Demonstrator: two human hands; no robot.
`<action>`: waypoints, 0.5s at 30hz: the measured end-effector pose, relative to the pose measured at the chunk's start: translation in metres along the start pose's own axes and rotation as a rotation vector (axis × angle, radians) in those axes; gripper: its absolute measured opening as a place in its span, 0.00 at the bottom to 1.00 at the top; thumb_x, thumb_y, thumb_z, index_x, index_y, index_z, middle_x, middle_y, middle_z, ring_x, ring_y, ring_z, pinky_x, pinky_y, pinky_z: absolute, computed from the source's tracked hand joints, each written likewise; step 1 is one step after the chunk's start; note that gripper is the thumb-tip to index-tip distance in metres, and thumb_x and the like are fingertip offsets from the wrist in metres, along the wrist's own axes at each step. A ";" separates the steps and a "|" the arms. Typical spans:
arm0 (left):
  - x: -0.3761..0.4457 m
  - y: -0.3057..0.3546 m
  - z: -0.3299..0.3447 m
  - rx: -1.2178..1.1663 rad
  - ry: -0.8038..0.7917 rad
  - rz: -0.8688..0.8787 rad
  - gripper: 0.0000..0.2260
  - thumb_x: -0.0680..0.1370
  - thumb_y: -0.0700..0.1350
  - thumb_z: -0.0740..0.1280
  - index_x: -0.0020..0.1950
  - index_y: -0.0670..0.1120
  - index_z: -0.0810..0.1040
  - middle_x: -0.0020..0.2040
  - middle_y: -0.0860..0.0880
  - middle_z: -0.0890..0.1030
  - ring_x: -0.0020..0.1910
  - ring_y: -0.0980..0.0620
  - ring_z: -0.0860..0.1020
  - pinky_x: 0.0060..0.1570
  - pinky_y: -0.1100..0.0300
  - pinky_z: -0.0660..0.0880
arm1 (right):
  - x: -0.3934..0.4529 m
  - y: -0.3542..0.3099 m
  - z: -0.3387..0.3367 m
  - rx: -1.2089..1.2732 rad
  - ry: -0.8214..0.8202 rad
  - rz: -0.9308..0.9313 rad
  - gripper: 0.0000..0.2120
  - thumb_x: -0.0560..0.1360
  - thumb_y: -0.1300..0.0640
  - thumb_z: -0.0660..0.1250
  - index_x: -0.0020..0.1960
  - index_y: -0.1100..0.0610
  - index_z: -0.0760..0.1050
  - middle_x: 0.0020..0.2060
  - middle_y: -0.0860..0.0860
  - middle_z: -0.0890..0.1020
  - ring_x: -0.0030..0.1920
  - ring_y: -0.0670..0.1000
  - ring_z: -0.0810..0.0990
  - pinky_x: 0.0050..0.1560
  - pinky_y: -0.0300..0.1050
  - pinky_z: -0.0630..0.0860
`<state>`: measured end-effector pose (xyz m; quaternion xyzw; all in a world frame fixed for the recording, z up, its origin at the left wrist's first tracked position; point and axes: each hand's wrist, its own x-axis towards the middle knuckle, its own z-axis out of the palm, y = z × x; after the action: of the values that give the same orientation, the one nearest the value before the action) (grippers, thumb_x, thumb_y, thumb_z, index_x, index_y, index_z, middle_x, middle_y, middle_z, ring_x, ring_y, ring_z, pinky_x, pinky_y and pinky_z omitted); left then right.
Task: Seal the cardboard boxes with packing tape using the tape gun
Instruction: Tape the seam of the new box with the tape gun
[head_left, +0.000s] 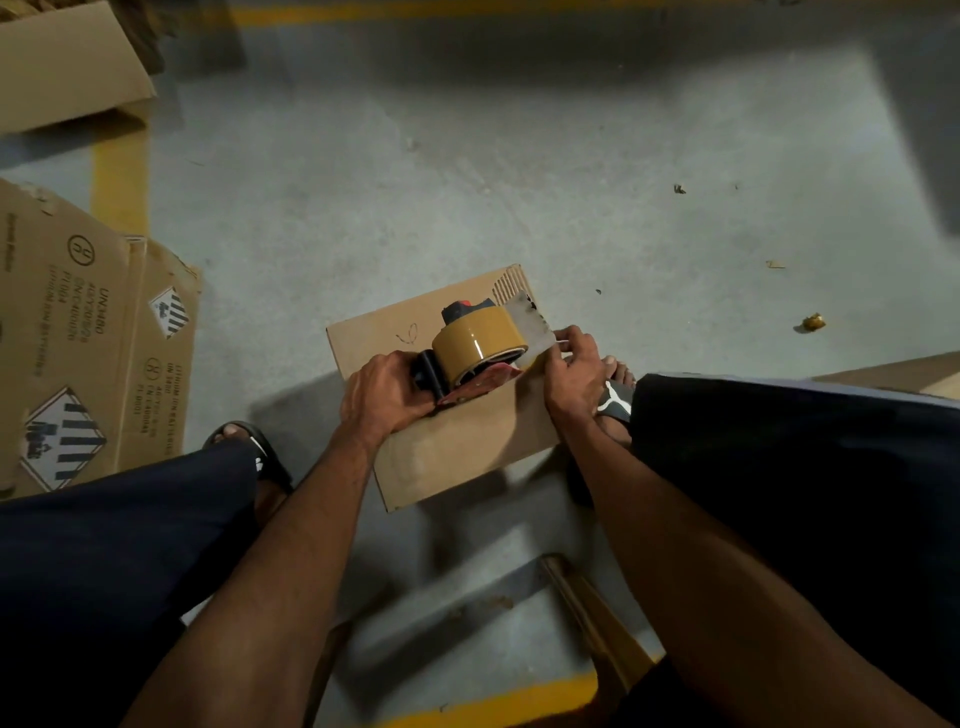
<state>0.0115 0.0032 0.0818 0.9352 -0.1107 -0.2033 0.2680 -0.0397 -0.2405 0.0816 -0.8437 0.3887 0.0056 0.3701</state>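
Over small box (457, 447): L hand (384, 392) curled round tape gun (470, 345) handle, R hand (574, 376) pinching tape end (527, 325)

I see a grey concrete floor (467, 171) marked with yellow painted lines (120, 179). A small closed cardboard box (457, 441) rests on it at centre. To the left lie flattened cartons (88, 338) printed with hazard diamonds and text, one overlapping the other. Another plain carton (62, 62) sits at the far left corner. I see two feet in black sandals (260, 452) planted on the floor, one at each side of the small box. Small bits of debris (811, 322) lie scattered at the right. A cardboard strip (597, 618) lies near the bottom.
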 end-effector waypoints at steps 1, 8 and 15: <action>-0.003 0.002 -0.002 -0.004 -0.027 0.002 0.20 0.70 0.60 0.78 0.56 0.50 0.84 0.48 0.50 0.86 0.42 0.49 0.84 0.44 0.54 0.82 | -0.004 0.002 -0.004 -0.025 -0.034 -0.005 0.11 0.84 0.50 0.62 0.61 0.54 0.78 0.60 0.51 0.79 0.56 0.50 0.73 0.49 0.37 0.57; -0.025 0.022 -0.028 -0.013 -0.097 0.007 0.23 0.70 0.57 0.76 0.61 0.50 0.78 0.51 0.48 0.85 0.49 0.47 0.83 0.51 0.56 0.80 | -0.054 0.016 -0.014 -0.558 -0.279 -0.272 0.35 0.78 0.45 0.67 0.80 0.55 0.59 0.76 0.56 0.64 0.73 0.63 0.66 0.73 0.64 0.63; -0.066 0.019 -0.028 0.257 -0.194 -0.030 0.38 0.76 0.47 0.70 0.80 0.46 0.54 0.69 0.39 0.63 0.65 0.38 0.72 0.65 0.43 0.72 | -0.117 0.007 -0.035 -0.649 -0.631 -0.391 0.34 0.79 0.46 0.66 0.82 0.45 0.57 0.82 0.49 0.55 0.78 0.61 0.59 0.75 0.66 0.61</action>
<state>-0.0366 0.0209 0.1353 0.9393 -0.1471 -0.2808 0.1311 -0.1355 -0.1891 0.1375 -0.9298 0.0700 0.3123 0.1818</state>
